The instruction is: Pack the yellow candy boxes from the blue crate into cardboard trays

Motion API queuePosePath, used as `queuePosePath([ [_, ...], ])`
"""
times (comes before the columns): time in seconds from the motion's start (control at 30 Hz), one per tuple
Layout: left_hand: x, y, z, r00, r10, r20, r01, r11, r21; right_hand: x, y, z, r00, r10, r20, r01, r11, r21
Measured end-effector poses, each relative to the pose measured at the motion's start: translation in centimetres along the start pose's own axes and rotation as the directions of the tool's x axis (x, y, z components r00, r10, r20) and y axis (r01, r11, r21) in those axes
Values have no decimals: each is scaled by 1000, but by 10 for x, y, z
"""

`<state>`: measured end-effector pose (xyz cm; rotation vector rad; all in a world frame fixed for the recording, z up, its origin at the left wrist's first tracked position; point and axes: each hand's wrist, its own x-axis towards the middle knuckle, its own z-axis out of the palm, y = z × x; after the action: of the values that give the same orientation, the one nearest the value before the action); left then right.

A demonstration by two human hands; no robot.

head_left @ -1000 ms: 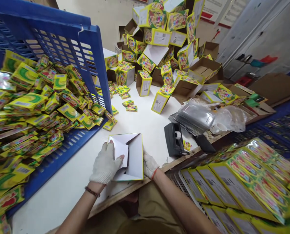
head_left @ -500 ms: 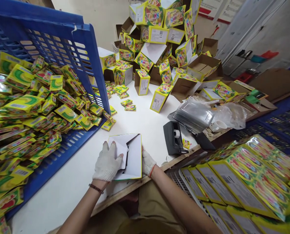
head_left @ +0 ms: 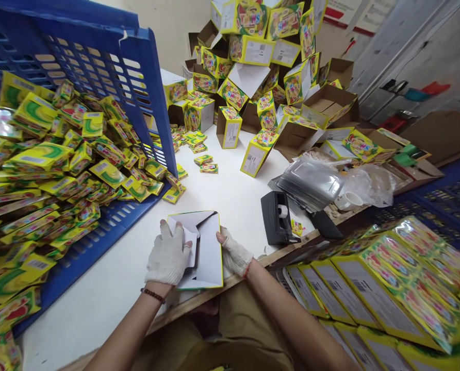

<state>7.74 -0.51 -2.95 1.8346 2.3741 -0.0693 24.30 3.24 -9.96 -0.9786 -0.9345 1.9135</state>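
A small open cardboard box [head_left: 210,252], white inside with yellow-green edges, rests near the front edge of the white table [head_left: 230,198]. My left hand [head_left: 168,252], in a white knit glove with bare fingertips, lies over the box's left side, its fingers and thumb gripping the white inner flaps. Against the right wall is my right hand [head_left: 235,252], gloved the same way, the thumb hooked over the wall's edge and the other fingers largely hidden behind it. Between the flaps a dark gap shows into the box.
A blue plastic crate [head_left: 152,103] heaped with small yellow-green packets [head_left: 40,157] stands at left. Beyond are piled printed boxes [head_left: 249,51]. A black tape dispenser [head_left: 275,219] and clear plastic trays [head_left: 311,180] lie at right; packed boxes [head_left: 363,288] fill a basket below.
My right thumb has come up over the right wall's edge, and more of that hand shows. The box has shifted slightly left, with my left hand still on its flaps.
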Motion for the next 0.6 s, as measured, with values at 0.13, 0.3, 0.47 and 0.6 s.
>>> queuePosePath([
  [0.13,-2,-3,4,997,58,-50,-52,992,112,-9,-1,10,989,116,95,-138,953,271],
  [0.3,-5,1,2,998,47,-30,-45,996,71,-2,-3,-1,955,281,96,-295,868,400],
  [0.47,-10,7,-1,1000,25,-6,-24,999,25,4,-1,-13,909,385,163,-416,793,446],
  [0.6,-14,6,-3,999,-9,34,11,999,-37,7,3,-18,907,394,150,-417,789,452],
])
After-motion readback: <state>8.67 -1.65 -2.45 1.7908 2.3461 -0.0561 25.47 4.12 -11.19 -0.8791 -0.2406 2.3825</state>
